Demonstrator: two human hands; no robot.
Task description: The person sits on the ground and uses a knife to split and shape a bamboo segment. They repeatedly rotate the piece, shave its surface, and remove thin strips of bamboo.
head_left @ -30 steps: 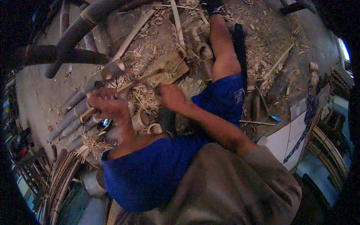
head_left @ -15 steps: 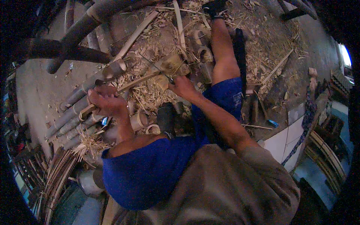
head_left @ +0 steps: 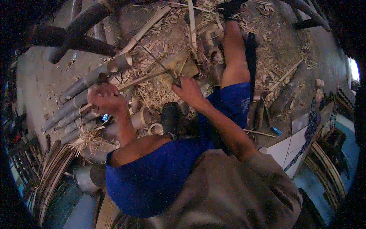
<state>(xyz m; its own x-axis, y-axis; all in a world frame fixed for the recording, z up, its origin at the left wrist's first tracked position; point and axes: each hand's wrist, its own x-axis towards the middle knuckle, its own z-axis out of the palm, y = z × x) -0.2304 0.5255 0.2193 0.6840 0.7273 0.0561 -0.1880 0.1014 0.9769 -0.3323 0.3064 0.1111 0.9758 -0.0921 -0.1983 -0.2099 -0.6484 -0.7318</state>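
My left hand (head_left: 105,98) is closed around a pale bamboo strip (head_left: 140,80), and a short end of the strip sticks out below the fist. From there the strip slants up to the right, its far part over a yellowish wooden block (head_left: 186,68). My right hand (head_left: 189,91) grips the handle of a knife (head_left: 157,61) with a long, narrow, dark blade. That blade points up and to the left, crossing the strip near its far end. Whether the edge touches the strip I cannot tell.
Bamboo poles (head_left: 82,82) lie beyond and beside my left hand. Shavings (head_left: 150,97) cover the ground between my legs. A heap of thin fibres (head_left: 87,140) and bundled strips (head_left: 53,171) are at left. White tiles (head_left: 288,143) lie at right; dark beams (head_left: 72,42) cross the upper left.
The view has shifted slightly. More of the knife's blade shows, and it points more steeply up and left. Both hands keep their grips.
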